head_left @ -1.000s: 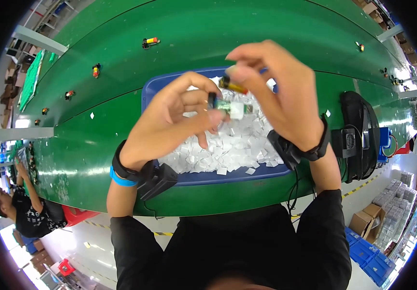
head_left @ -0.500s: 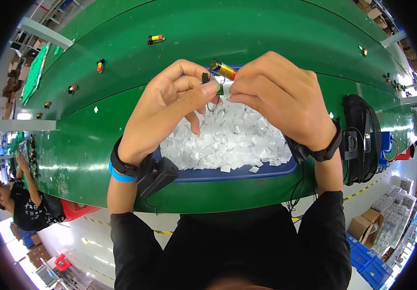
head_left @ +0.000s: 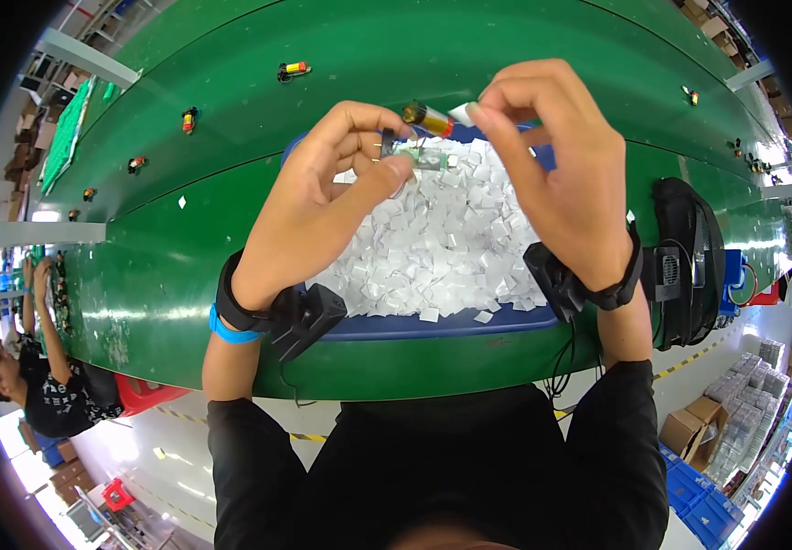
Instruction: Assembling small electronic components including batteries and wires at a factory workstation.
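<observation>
My left hand (head_left: 309, 202) pinches a small green circuit board (head_left: 429, 159) between thumb and fingers, over the middle of the tray. A yellow cylindrical battery (head_left: 430, 119) with a red end hangs just beyond the board, apparently wired to it. Held between thumb and forefinger of my right hand (head_left: 572, 170) is a small white paper-like piece (head_left: 462, 114), close to the battery's red end. Below both hands lies a blue tray (head_left: 442, 327) heaped with loose white square pieces (head_left: 432, 247).
Similar battery-and-board units (head_left: 295, 71) lie scattered on the green table (head_left: 524, 55). A black bag (head_left: 685, 261) sits at the right edge. Cables (head_left: 561, 367) hang from my wrist devices. At far left a co-worker (head_left: 38, 380) reaches toward small parts on the table.
My right hand has pulled away to the right and up from the board, now showing a white piece in its fingertips. The board has come into plain view in my left hand.
</observation>
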